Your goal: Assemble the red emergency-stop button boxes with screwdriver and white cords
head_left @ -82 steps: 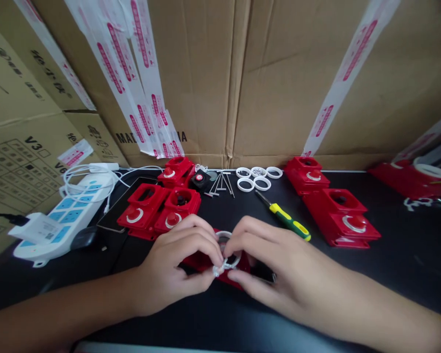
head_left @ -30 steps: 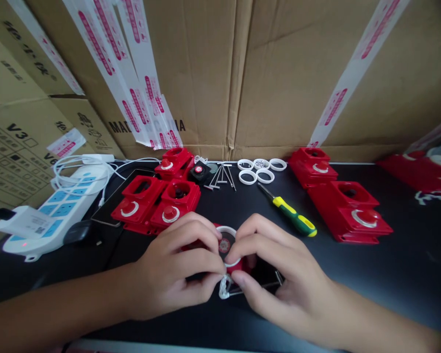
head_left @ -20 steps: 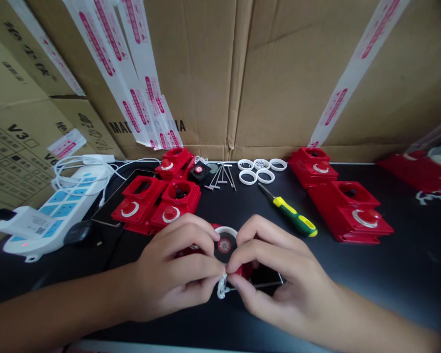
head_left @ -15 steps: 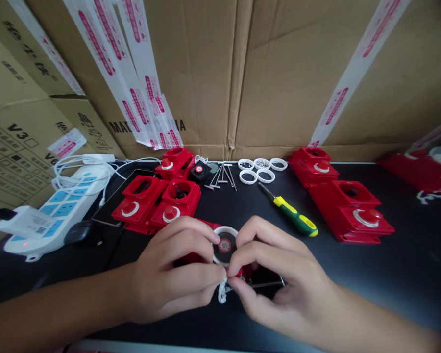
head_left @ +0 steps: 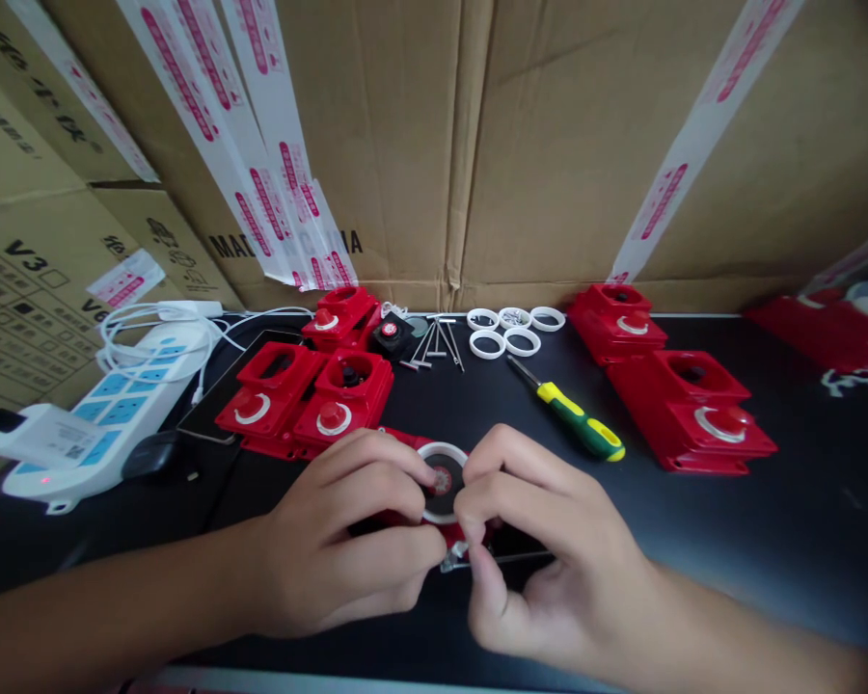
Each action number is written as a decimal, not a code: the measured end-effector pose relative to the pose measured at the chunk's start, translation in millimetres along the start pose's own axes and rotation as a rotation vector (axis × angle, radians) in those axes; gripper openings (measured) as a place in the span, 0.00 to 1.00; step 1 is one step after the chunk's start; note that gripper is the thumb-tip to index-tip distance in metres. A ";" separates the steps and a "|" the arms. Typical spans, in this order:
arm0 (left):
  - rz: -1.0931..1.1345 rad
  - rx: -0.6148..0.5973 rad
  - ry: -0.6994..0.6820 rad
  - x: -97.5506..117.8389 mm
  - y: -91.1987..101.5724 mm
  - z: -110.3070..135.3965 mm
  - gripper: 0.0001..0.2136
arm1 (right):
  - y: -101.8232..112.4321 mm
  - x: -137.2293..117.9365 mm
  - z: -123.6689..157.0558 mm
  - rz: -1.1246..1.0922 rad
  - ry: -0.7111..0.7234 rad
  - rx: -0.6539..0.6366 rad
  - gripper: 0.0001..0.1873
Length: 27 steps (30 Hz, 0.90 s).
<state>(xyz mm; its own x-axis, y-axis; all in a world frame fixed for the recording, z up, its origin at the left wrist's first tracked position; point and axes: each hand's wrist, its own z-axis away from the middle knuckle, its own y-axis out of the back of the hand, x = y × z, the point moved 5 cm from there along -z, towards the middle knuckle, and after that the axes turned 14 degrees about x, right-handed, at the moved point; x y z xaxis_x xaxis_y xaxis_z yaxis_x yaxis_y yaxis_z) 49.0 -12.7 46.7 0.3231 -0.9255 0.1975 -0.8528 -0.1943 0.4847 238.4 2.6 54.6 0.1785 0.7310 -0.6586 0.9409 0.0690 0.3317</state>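
Low in the middle, between both hands, is a red plastic housing (head_left: 397,439), mostly hidden by the fingers. On it sits a white ring (head_left: 440,518) around a dark disc (head_left: 445,503) with a red and white centre. My left hand (head_left: 362,525) is closed around the left side of the housing, one fingertip on the disc. My right hand (head_left: 550,540) is closed in a pinch at the ring's lower right edge. A small bit of whitish cord (head_left: 455,556) shows between the two hands, its ends hidden. A thin metal rod lies below the right fingers, partly covered.
Several red housings (head_left: 343,400) stand at left, with more red housings (head_left: 684,410) at right. A green and yellow screwdriver (head_left: 581,421) lies beyond my right hand. Behind are white rings (head_left: 487,344), metal rods (head_left: 434,347), a power strip (head_left: 108,414) and cardboard boxes (head_left: 550,164).
The right fingertips have moved slightly right and away from the left thumb. The hanging loop of white cord has gone up between the hands, and less of it shows.
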 end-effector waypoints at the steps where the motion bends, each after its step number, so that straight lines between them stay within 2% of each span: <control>1: -0.005 -0.002 0.003 0.7 -0.1 -2.8 0.04 | 0.1 0.5 0.0 -0.004 -0.004 0.009 0.11; 4: 0.003 0.011 0.018 1.8 1.4 -11.0 0.06 | -0.3 1.8 -0.1 -0.025 -0.021 0.015 0.11; 11: 0.001 -0.017 -0.003 2.9 4.7 -15.7 0.01 | -2.1 4.0 1.7 -0.071 -0.068 -0.017 0.12; 21: -0.079 0.015 -0.069 7.7 2.7 -18.3 0.06 | -4.4 2.3 2.7 -0.049 -0.051 0.002 0.12; 27: -0.077 0.014 -0.019 5.9 3.0 -17.0 0.07 | 2.8 -2.3 -1.4 -0.074 -0.077 -0.075 0.11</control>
<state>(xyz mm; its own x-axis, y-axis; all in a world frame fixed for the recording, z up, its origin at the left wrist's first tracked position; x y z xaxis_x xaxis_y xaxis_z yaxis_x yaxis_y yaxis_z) 55.4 -13.2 63.8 0.3802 -0.9137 0.1435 -0.8316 -0.2698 0.4854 240.2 2.1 58.0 0.1338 0.6676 -0.7324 0.9288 0.1732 0.3276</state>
